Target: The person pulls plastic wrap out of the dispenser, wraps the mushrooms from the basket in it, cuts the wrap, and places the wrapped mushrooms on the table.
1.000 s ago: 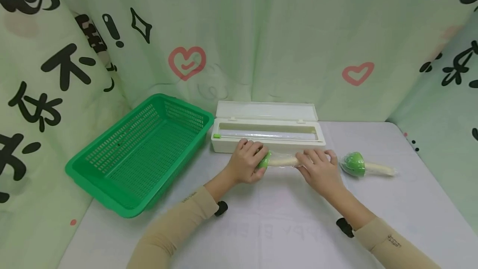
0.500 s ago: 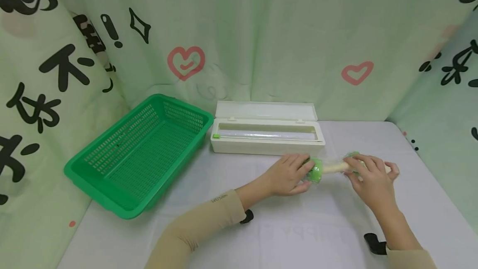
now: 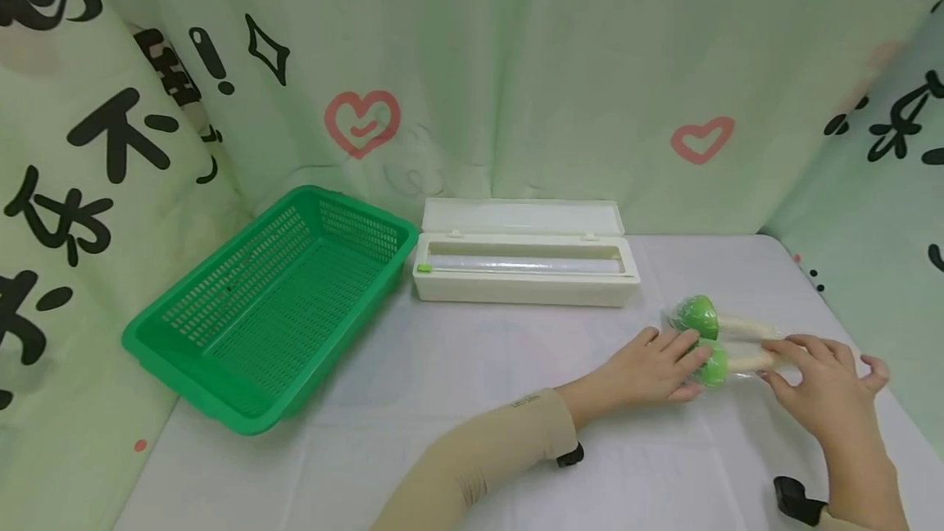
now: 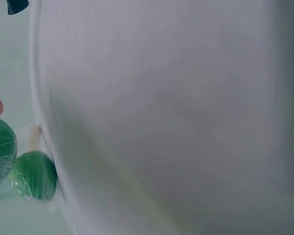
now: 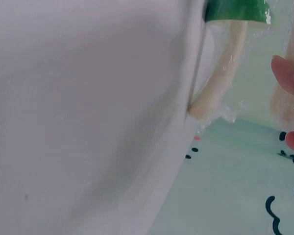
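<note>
My left hand (image 3: 651, 375) grips the green cap of a film-wrapped mushroom (image 3: 714, 363), its fingers over the dome. The thumb and fingers of my right hand (image 3: 829, 383) pinch the pale stem of that same mushroom near its end. Just behind it lies a second wrapped mushroom (image 3: 696, 316), green-capped too, its stem pointing right. In the left wrist view, the held cap (image 4: 0, 152) is beside the other mushroom's cap (image 4: 39, 174). The right wrist view has the held stem (image 5: 286, 105) between fingertips, apart from the lying mushroom's stem (image 5: 225, 73).
A white cling film box (image 3: 527, 289) stands at the back middle with its lid up and a roll inside. To the left sits a green perforated basket (image 3: 214, 388) with nothing in it. The patterned curtain (image 3: 590, 64) hangs behind the white-covered table (image 3: 369, 441).
Both hands have carried the wrapped mushroom rightward from in front of the cling film box, bringing it down beside the second mushroom. The box and basket have stayed put.
</note>
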Tool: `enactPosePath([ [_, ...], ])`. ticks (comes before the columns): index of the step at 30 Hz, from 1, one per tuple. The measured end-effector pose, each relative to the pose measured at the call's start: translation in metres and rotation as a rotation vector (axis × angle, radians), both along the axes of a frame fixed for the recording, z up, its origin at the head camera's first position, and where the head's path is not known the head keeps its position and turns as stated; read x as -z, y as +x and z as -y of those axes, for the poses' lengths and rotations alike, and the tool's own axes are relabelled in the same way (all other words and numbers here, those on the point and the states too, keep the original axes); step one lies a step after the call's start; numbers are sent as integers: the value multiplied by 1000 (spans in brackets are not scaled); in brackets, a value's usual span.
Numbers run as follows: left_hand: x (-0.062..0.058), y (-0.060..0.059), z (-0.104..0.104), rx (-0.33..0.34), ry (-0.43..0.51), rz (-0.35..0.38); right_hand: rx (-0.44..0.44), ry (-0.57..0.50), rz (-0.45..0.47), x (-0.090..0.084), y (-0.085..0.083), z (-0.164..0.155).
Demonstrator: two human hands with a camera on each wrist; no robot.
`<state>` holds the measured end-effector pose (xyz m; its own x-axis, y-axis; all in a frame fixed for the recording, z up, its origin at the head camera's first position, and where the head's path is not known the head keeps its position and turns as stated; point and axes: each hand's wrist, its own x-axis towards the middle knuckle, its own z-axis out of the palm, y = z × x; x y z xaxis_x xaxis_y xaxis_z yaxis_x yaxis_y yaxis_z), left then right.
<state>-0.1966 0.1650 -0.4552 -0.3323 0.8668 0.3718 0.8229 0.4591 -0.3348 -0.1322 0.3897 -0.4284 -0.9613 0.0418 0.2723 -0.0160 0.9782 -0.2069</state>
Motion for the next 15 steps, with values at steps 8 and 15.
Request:
enactPosePath([
  [8,12,7,-31,-62,-77,113,75,-3,203,9,-3,-21],
  [15,20,10,-47,-123,-111,175,89,-13,297,16,-8,-35],
])
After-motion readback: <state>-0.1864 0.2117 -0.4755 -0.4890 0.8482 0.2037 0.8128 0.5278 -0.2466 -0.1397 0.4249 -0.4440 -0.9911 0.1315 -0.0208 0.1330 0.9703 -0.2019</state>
